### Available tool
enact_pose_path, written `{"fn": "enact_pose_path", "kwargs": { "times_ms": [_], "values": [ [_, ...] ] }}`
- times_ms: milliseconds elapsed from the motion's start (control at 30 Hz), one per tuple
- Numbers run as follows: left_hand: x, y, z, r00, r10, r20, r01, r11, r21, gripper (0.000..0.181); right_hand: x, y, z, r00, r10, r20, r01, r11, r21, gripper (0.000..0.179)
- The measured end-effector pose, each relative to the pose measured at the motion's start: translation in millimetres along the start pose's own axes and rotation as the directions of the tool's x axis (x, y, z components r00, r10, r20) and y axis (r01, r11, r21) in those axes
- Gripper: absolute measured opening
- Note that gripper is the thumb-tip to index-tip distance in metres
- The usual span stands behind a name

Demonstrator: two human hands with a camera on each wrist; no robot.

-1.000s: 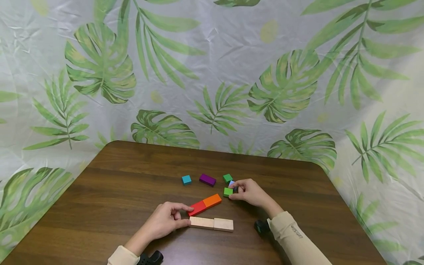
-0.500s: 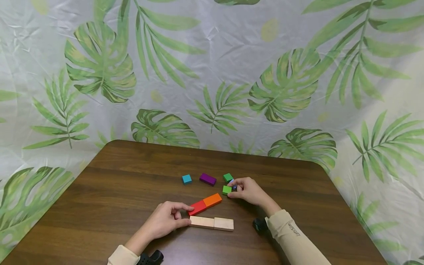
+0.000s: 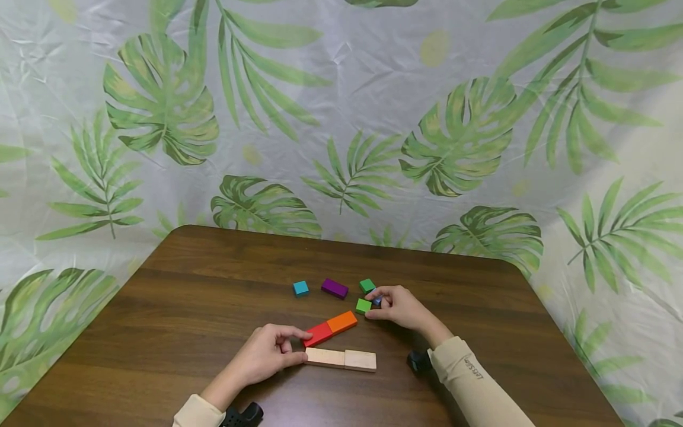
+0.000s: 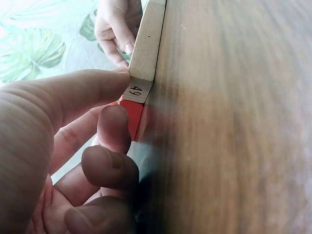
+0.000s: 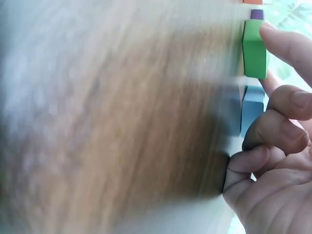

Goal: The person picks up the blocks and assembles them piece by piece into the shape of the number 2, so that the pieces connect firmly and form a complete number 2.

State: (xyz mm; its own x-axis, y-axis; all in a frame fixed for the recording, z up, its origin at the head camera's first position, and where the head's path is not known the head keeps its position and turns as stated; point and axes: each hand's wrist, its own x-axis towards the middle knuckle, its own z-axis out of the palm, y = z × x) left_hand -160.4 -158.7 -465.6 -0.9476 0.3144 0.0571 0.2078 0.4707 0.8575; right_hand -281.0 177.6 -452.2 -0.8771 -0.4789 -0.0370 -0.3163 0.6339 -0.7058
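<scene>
My left hand (image 3: pixel 267 353) holds the meeting ends of a red block (image 3: pixel 318 334) and a plain wooden block (image 3: pixel 325 357). In the left wrist view its thumb presses the wooden block's end, marked 49, with the red block (image 4: pixel 130 114) close behind. An orange block (image 3: pixel 342 322) continues the red one, and another plain block (image 3: pixel 360 360) continues the wooden one; the two rows form a V. My right hand (image 3: pixel 402 308) pinches a light green block (image 3: pixel 363 306) between thumb and index finger. Partly hidden by that hand is a blue block (image 3: pixel 377 298).
Behind these lie a dark green block (image 3: pixel 367 286), a purple block (image 3: pixel 334 289) and a light blue block (image 3: pixel 301 289). The brown wooden table (image 3: pixel 213 279) ends at a leaf-patterned cloth (image 3: pixel 341 118) hanging behind it.
The light green block has shifted slightly left and away from me, with my right hand following it. My left hand and the two rows of blocks keep their places.
</scene>
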Motion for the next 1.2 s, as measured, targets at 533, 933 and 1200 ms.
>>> {"fn": "enact_pose_path", "kwargs": {
  "times_ms": [533,933,1200],
  "values": [
    [0.9,-0.5,-0.7,1.0,-0.008,0.011,0.008,1.0,-0.02,0.032,-2.3,-0.5,-2.0,0.999,-0.036,0.024,0.035,0.999,0.018,0.034],
    [0.7,-0.1,-1.1,1.0,-0.012,0.016,0.012,1.0,-0.005,0.032,0.0,0.0,3.2,1.0,-0.023,0.019,0.023,1.0,0.003,0.03],
    [0.7,-0.4,-1.1,1.0,-0.012,0.015,0.013,1.0,-0.013,0.032,0.0,-0.9,4.3,0.999,-0.022,0.024,0.022,1.0,0.002,0.03]
  ]
}}
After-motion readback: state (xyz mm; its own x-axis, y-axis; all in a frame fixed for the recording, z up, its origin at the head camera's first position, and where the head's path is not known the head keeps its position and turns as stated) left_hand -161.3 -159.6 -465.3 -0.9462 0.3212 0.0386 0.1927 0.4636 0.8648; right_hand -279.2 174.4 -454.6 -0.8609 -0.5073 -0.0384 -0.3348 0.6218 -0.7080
